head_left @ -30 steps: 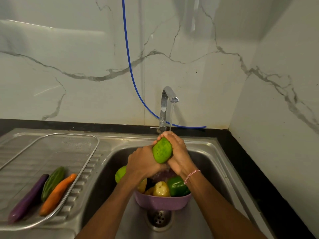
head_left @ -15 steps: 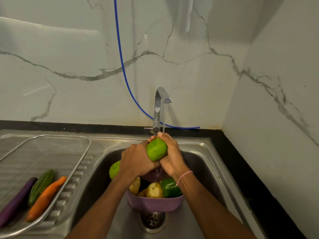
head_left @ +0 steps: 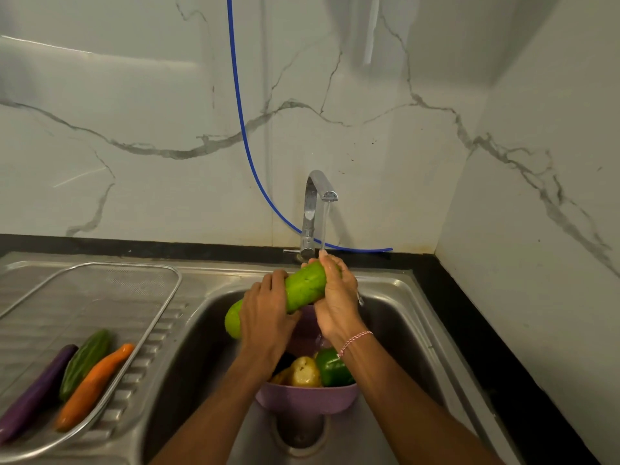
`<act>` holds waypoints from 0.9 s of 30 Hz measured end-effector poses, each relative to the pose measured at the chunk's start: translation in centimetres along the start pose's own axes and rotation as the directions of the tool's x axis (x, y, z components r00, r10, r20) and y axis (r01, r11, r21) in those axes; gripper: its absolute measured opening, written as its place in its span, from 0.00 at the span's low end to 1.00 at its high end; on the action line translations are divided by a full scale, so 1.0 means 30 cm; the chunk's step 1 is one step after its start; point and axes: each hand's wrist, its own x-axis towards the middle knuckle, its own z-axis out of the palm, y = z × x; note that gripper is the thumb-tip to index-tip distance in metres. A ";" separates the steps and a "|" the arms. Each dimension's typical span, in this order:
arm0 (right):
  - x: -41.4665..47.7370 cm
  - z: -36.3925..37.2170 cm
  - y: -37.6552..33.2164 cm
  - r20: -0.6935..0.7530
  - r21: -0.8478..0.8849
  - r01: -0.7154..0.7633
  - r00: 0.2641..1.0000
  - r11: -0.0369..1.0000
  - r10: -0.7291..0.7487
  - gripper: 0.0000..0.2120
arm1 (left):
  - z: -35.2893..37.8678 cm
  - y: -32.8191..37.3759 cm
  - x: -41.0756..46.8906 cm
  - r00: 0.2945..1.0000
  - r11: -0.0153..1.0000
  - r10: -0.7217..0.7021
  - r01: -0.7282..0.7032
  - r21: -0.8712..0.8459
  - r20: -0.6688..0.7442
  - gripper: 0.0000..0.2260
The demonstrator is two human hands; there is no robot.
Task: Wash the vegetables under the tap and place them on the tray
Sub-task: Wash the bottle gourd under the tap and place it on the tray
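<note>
Both hands hold a long light-green cucumber (head_left: 303, 288) over the sink, under the running tap (head_left: 317, 196). My left hand (head_left: 265, 313) grips its lower middle and my right hand (head_left: 335, 293) wraps its upper end, where the water lands. Below them a purple bowl (head_left: 307, 399) in the sink holds a potato (head_left: 303, 372) and a green pepper (head_left: 332, 367). On the wire tray (head_left: 134, 270) at left lie a purple eggplant (head_left: 33, 394), a dark green gourd (head_left: 84, 362) and an orange carrot (head_left: 94, 385).
The steel sink (head_left: 396, 297) has a drain (head_left: 300, 431) below the bowl. A blue hose (head_left: 240, 112) runs down the marble wall behind the tap. Black counter edging (head_left: 469, 330) borders the sink on the right, next to the side wall.
The cucumber has turned and slid so more of its length shows between my hands. My left hand has shifted down its body. The view has moved closer.
</note>
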 end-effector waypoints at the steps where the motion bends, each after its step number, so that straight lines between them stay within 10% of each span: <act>1: 0.004 0.004 0.001 0.001 -0.001 -0.006 1.000 1.000 0.006 0.06 | -0.015 0.002 0.011 1.000 0.999 -0.021 0.021 -0.033 0.010 0.25; 6: 0.026 -0.003 -0.038 0.159 -0.011 -0.041 0.986 0.999 0.042 0.06 | -0.126 0.017 0.093 0.955 0.990 -0.099 0.124 -0.074 0.280 0.23; 13: 0.002 -0.019 -0.044 0.352 0.100 -0.065 0.936 0.993 0.026 0.03 | -0.220 0.021 0.148 0.534 0.670 -0.047 0.644 -0.371 0.844 0.11; 16: 0.002 0.005 -0.050 0.127 0.070 -0.001 0.992 0.998 -0.008 0.06 | -0.153 0.020 0.145 0.720 0.857 -0.032 0.377 -0.351 0.694 0.17; 20: -0.007 0.016 -0.029 -0.148 0.006 0.027 0.989 1.000 -0.026 0.14 | -0.080 0.072 0.085 0.948 0.991 0.016 -0.057 0.121 0.318 0.28; 27: -0.013 0.005 -0.014 -0.017 -0.468 0.108 0.991 0.877 -0.131 0.12 | -0.054 0.061 0.057 0.961 0.998 -0.030 0.014 0.061 0.273 0.28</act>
